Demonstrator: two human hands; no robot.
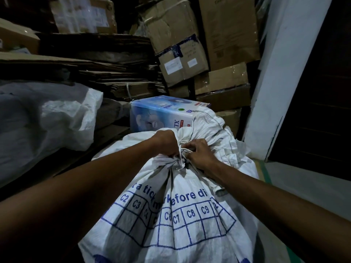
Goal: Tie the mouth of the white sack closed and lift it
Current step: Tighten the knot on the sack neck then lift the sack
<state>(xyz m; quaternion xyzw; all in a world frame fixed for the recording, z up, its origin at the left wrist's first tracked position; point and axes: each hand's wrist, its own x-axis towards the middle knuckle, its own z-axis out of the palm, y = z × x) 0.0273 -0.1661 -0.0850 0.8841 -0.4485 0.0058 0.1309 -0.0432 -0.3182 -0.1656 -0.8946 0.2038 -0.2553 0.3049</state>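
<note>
A full white woven sack (171, 215) with a blue printed grid and letters stands in front of me. Its mouth is bunched into a gathered neck (181, 158) at the top. My left hand (167, 143) grips the bunched fabric from the left. My right hand (199, 152) pinches the neck from the right, fingers curled into the folds. Loose sack fabric (214, 133) flares out behind the hands. Whether a string runs around the neck is hard to tell.
A blue and white printed box (161, 114) lies just behind the sack. Flattened cardboard (95, 69) and stacked cartons (218, 54) fill the back. Another pale sack (47, 118) lies at left. A white wall edge (275, 92) and a dark doorway (319, 101) stand at right.
</note>
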